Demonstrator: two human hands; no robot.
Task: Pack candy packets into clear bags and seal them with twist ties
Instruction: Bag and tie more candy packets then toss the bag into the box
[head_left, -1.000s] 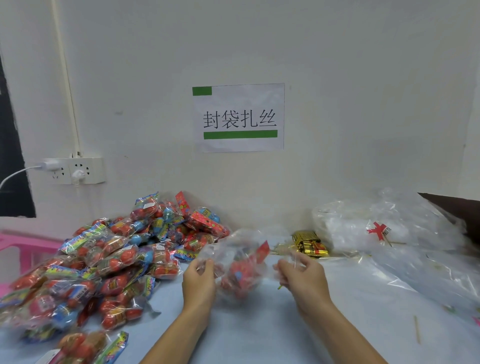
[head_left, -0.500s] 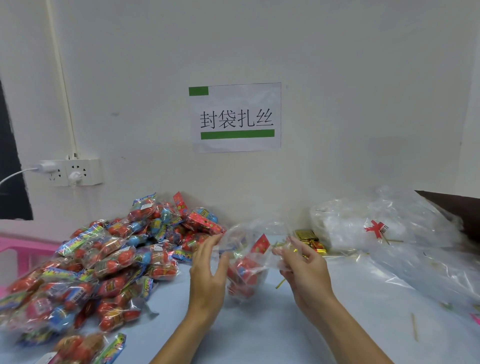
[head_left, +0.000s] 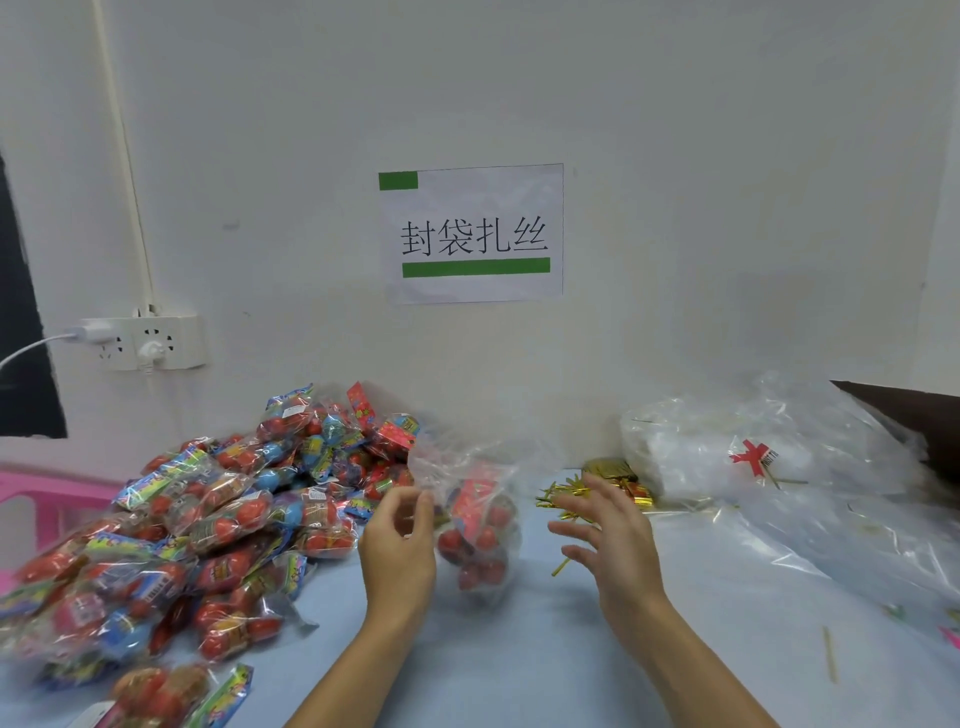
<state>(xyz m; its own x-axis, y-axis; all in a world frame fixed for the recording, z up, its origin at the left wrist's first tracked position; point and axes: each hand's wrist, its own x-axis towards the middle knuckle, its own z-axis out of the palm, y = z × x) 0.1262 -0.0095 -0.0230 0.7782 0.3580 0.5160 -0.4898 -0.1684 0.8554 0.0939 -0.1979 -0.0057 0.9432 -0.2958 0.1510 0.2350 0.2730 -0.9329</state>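
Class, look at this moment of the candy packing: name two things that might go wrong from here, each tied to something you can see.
1. Only the left hand pinches the clear bag near its neck; the right hand is open and apart, so the unsealed bag might sag or spill its candy.
2. The gold twist ties lie scattered beside the right hand; a sweep of the fingers may knock some away.

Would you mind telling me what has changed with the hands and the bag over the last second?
The right hand has let go of the clear plastic bag of red candy packets and opened, fingers spread, toward the loose gold twist ties. The left hand keeps its grip, pinching the bag's neck alone. The heap of candy packets and the pile of empty clear bags stayed put.
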